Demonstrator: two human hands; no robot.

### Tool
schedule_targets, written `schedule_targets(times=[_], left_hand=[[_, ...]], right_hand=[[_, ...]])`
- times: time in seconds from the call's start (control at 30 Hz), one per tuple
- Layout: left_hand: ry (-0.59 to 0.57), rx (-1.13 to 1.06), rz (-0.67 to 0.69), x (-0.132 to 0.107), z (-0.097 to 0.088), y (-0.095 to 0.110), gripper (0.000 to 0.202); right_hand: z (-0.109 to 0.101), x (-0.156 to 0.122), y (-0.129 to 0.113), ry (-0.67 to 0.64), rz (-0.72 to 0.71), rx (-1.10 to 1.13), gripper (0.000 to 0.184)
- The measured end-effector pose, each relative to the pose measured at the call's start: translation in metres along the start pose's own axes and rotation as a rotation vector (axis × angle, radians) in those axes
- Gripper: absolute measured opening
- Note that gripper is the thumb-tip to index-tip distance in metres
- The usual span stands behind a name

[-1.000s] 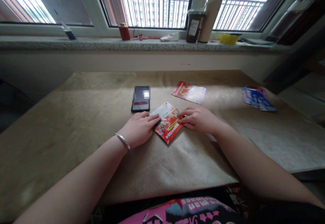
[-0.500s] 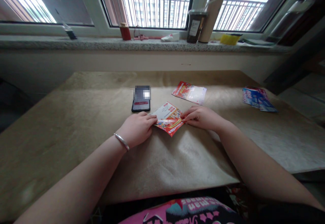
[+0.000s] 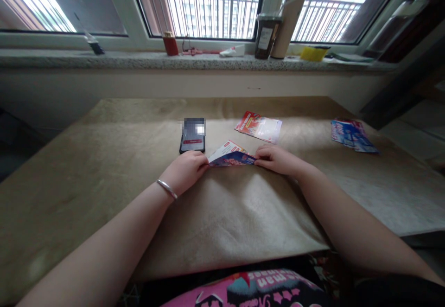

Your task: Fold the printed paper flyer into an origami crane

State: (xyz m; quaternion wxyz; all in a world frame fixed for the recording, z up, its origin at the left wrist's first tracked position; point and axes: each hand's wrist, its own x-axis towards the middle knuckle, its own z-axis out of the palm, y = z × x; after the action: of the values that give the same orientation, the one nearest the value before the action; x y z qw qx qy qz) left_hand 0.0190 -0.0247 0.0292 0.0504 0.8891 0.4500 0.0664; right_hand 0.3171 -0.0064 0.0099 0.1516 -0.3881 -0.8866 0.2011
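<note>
A printed paper leaflet (image 3: 232, 159) lies on the table between my hands. Its near corner is turned up and over, so a blue printed side shows in front of the white and red side. My left hand (image 3: 189, 164) pinches the left end of the fold, thumb and fingers together. At the right end, my right hand (image 3: 278, 159) grips the paper in the same way. A phone (image 3: 192, 135) with a lit screen lies just beyond my left hand. Past my right hand rests a red and white leaflet stack (image 3: 260, 127).
Blue and red leaflets (image 3: 353, 136) lie fanned at the table's right. The table (image 3: 86, 168) has a tan cover and ends near my body. On the stone windowsill (image 3: 132, 61) behind stand a red container (image 3: 170, 44), a dark lidded jar (image 3: 267, 38) and a yellow item (image 3: 313, 54).
The leaflet's near corner has been folded up and away from me, bringing its blue side into view. Both hands have shifted slightly to the fold's ends.
</note>
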Motion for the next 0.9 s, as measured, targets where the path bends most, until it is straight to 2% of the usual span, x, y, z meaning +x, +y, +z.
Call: schedule_targets(times=[0.3,0.4,0.5,0.63,0.77,0.9], left_hand=[[0.188,-0.067,-0.127,0.001,0.01,-0.003,0.015],[0.224,0.005,-0.054,0.002,0.014,-0.003,0.017],[0.232,0.116,0.05,0.003,0.015,-0.002,0.024],[0.197,0.261,0.126,0.002,0.014,0.003,0.038],[0.117,0.233,0.276,0.002,0.016,0.009,0.035],[-0.024,0.153,0.243,0.001,0.019,0.012,0.05]], right_hand=[[0.011,0.007,-0.016,0.064,0.286,-0.139,0.023],[0.016,0.011,-0.027,0.137,0.42,-0.236,0.026],[0.02,0.017,-0.039,0.15,0.45,-0.349,0.034],[0.023,0.024,-0.051,0.168,0.514,-0.456,0.045],[0.024,0.026,-0.052,0.18,0.518,-0.465,0.047],[0.024,0.024,-0.047,0.179,0.496,-0.413,0.045]])
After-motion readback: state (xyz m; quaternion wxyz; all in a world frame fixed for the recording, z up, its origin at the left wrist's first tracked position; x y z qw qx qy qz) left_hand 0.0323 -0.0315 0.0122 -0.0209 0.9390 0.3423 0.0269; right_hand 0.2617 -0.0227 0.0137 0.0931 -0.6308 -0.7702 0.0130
